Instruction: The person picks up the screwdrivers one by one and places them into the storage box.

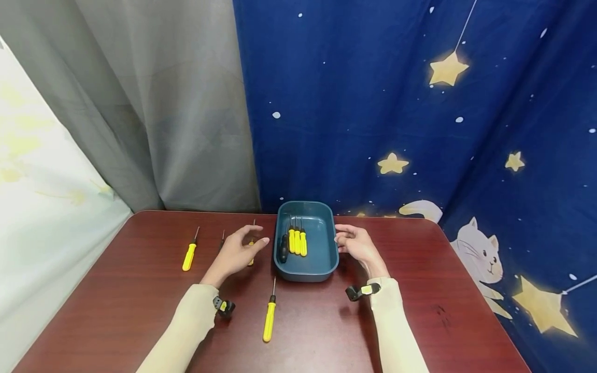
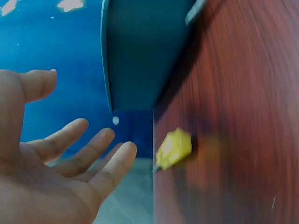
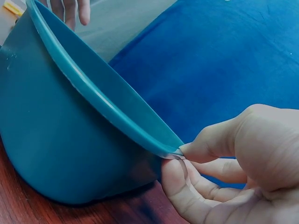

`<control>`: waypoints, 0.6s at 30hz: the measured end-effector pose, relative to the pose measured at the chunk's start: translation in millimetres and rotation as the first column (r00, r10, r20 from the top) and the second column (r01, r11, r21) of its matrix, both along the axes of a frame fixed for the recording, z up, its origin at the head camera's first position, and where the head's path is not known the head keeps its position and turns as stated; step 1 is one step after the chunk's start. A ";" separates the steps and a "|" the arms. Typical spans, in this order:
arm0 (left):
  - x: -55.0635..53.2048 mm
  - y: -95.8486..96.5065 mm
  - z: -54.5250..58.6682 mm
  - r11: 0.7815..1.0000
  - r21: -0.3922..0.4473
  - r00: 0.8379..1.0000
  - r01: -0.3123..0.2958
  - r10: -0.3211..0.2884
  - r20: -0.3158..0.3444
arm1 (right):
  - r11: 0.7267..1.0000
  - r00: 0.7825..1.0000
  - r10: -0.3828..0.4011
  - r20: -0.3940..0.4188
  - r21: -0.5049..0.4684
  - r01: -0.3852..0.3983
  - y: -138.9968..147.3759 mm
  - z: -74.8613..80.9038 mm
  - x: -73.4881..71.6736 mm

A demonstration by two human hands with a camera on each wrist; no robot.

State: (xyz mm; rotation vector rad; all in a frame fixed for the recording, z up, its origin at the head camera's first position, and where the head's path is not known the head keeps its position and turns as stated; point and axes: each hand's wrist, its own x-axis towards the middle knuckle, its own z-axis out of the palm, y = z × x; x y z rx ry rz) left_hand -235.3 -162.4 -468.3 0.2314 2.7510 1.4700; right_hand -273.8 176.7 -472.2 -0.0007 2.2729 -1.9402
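A dark teal plastic bin [image 1: 322,259] stands on the table, holding a black-handled screwdriver [image 1: 284,248] and three yellow-handled screwdrivers [image 1: 297,242] lying side by side. My right hand [image 1: 358,243] is at the bin's right side; in the right wrist view its thumb and a finger pinch the rim [image 3: 117,116]. To the left of the bin, my left hand [image 1: 237,254] hovers with fingers apart and nothing in it. Partly hidden beneath that hand is a yellow screwdriver [image 1: 251,260], whose handle [image 2: 174,148] shows in the left wrist view.
One yellow screwdriver [image 1: 269,321] lies in front of the bin, and another [image 1: 189,256] lies farther left. A dark screwdriver [image 1: 223,239] shows partly behind the left hand. Grey and blue curtains [image 1: 326,103] hang behind the table's [image 1: 140,300] back edge.
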 end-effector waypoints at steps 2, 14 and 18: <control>-1.1 -7.1 1.0 0.999 -0.042 1.000 0.019 -0.020 -0.019 | 1.000 1.000 0.000 0.000 0.000 0.000 -0.6 0.1 -0.5; -3.9 -48.6 0.4 0.942 -0.335 0.985 0.009 -0.066 -0.159 | 1.000 1.000 -0.001 -0.010 0.000 0.001 -0.2 -3.0 -2.0; -3.2 -61.1 -2.9 0.923 -0.385 0.974 -0.016 -0.072 -0.214 | 1.000 1.000 0.003 -0.008 0.001 -0.003 0.2 -1.1 -1.1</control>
